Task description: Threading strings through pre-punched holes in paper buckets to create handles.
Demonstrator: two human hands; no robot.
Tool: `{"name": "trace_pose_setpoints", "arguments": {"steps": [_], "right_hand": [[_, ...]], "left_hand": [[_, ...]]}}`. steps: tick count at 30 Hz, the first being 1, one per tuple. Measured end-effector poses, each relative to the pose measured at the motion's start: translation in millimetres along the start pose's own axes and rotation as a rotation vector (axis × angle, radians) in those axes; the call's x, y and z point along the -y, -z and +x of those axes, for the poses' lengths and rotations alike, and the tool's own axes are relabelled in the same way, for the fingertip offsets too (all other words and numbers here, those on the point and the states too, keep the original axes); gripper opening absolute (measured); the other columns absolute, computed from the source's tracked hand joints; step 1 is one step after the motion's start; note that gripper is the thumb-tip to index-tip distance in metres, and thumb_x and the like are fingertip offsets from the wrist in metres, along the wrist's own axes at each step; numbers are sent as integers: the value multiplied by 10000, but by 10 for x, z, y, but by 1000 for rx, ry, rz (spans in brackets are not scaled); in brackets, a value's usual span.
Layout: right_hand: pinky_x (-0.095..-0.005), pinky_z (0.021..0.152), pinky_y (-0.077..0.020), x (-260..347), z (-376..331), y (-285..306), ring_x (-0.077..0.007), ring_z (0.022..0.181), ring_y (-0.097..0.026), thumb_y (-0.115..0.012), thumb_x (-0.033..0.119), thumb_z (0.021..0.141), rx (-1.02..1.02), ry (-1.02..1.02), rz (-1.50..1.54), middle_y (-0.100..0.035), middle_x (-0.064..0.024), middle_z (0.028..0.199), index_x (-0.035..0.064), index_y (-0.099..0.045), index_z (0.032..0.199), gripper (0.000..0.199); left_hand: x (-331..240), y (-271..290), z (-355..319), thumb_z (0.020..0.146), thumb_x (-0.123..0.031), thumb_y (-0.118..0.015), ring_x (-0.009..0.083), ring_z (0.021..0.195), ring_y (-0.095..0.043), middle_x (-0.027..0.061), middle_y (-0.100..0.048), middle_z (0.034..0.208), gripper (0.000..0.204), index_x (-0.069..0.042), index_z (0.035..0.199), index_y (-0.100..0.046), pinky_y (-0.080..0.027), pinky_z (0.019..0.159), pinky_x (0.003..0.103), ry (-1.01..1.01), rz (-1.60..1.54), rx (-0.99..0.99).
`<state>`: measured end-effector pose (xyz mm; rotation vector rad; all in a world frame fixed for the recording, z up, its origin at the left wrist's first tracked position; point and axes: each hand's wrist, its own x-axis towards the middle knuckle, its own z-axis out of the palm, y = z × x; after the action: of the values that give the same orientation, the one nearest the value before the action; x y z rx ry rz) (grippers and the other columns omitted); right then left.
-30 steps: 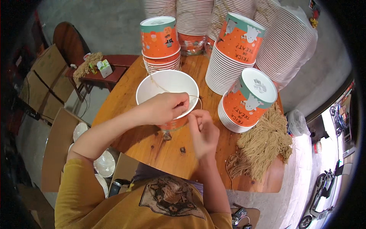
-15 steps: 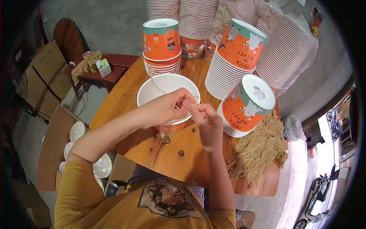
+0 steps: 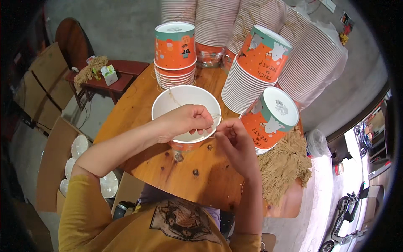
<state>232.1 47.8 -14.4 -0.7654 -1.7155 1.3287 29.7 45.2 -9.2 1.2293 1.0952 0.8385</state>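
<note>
- The right hand (image 3: 235, 140) hovers over the round wooden table (image 3: 138, 126), fingertips pinched on a thin pale string (image 3: 216, 116) at the rim of the open paper bucket (image 3: 184, 111).
- The left hand (image 3: 184, 122) lies across that bucket's mouth, fingers curled and gripping the same string; the bucket is white inside, orange outside, and stands at the table's middle.
- Just right of the hands a stack of white-lidded orange buckets (image 3: 273, 117) leans, with a heap of tan twine (image 3: 285, 168) beside it.
- Further back stands an upright stack of orange printed buckets (image 3: 175, 52), and a taller tilted stack (image 3: 256, 67).
- Farthest, white ribbed columns of nested cups (image 3: 218, 21) line the table's far edge.
- At far left a small white-and-green carton (image 3: 110, 74) sits on a dark red stool (image 3: 113, 80).
</note>
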Motion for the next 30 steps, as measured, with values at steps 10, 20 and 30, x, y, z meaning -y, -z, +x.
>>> {"name": "trace_pose_setpoints", "arguments": {"steps": [10,20,30], "right_hand": [[-226,617,-455,-53,299,63,-86,695,-540,-611,46,899,1,108,-142,-546,-39,823,27,-586,965,74],[-274,587,-462,-430,43,158,-142,660,-537,-634,53,890,-147,277,-256,-549,-62,885,41,-596,961,81],[-215,557,-423,-342,-120,-113,-103,637,-514,-702,43,848,-251,156,-202,-532,-20,792,22,-564,888,146]], "left_hand": [[-22,-29,39,869,-111,-600,50,712,-488,-25,-572,796,99,-22,905,-627,-405,655,206,-52,95,195],[-56,-66,57,886,-120,-611,41,676,-480,-26,-568,760,110,-15,889,-642,-396,611,188,40,-27,157],[-39,-40,98,893,-94,-605,32,638,-521,-29,-581,746,67,-40,927,-626,-424,553,167,180,-208,180]]}}
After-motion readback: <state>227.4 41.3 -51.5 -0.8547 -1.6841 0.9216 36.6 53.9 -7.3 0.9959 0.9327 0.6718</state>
